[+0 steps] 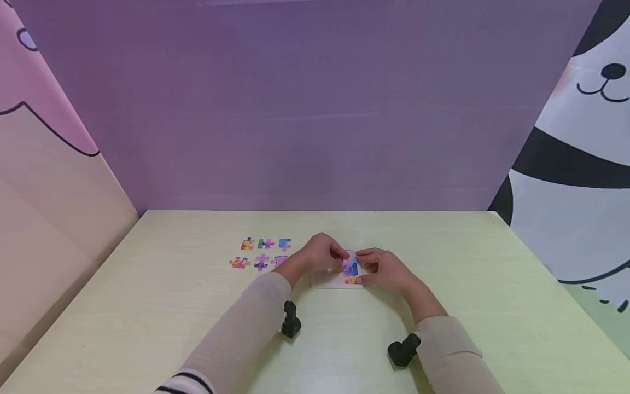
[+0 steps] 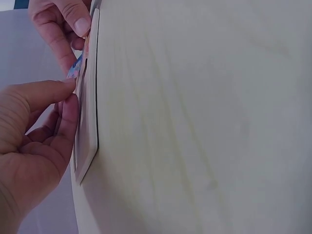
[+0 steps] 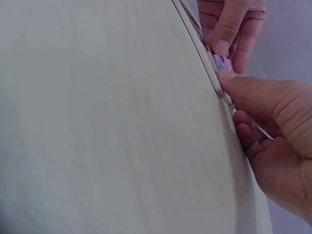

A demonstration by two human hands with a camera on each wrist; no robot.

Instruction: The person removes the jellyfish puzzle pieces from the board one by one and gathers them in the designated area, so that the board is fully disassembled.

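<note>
1. Two hands, left hand (image 1: 320,254) and right hand (image 1: 386,269), both pinch a pink-and-blue cardboard puzzle piece (image 1: 349,267) over the white rectangular puzzle tray (image 1: 325,280).
2. Step, as judged: seating a piece; next calls for aligning tabs, then pressing flat.
3. Six loose multicoloured puzzle pieces (image 1: 262,253) lie left on the pale wooden table (image 1: 492,306).
4. Writing: none legible.

text: none readable | labels: none | numbers: none | puzzle pieces (image 1: 261,253): pictures only
</note>
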